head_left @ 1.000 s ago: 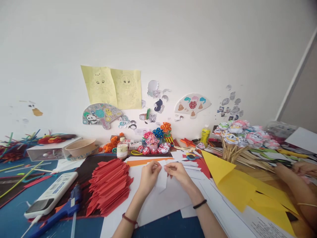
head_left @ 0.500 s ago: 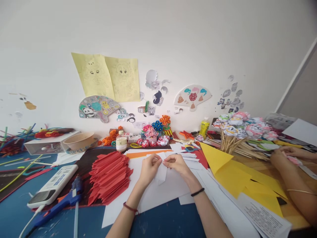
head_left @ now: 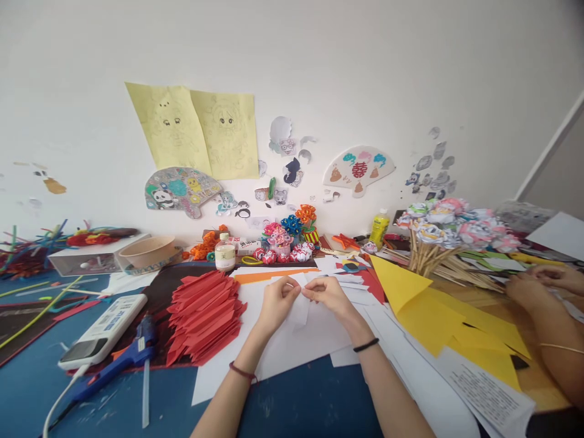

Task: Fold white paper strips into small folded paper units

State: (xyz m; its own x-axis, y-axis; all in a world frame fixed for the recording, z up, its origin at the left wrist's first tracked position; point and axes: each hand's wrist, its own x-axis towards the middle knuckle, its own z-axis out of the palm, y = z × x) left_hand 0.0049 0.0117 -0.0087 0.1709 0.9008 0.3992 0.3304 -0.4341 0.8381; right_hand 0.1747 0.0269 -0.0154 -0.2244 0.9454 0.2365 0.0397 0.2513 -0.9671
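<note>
Left hand (head_left: 279, 302) and right hand (head_left: 329, 298), thumbs and fingers pinched closed, grip a white paper strip (head_left: 300, 312) below frame centre; folded red paper strips (head_left: 205, 319) lie centre-left; a blue glue gun (head_left: 142, 345) rests lower left; yellow paper (head_left: 438, 322) spreads lower right.

Red stack (head_left: 206, 317) blocks left; near tabletop (head_left: 310, 398) free.

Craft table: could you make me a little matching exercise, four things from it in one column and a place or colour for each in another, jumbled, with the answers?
1. Glue gun
2. Piled strips
3. Small paper piece
4. Large overlapping sheets

A. yellow
B. red
C. between the wearer's left hand and right hand
D. mostly blue

Pairs: 1-D, 2-B, 3-C, 4-A
</note>
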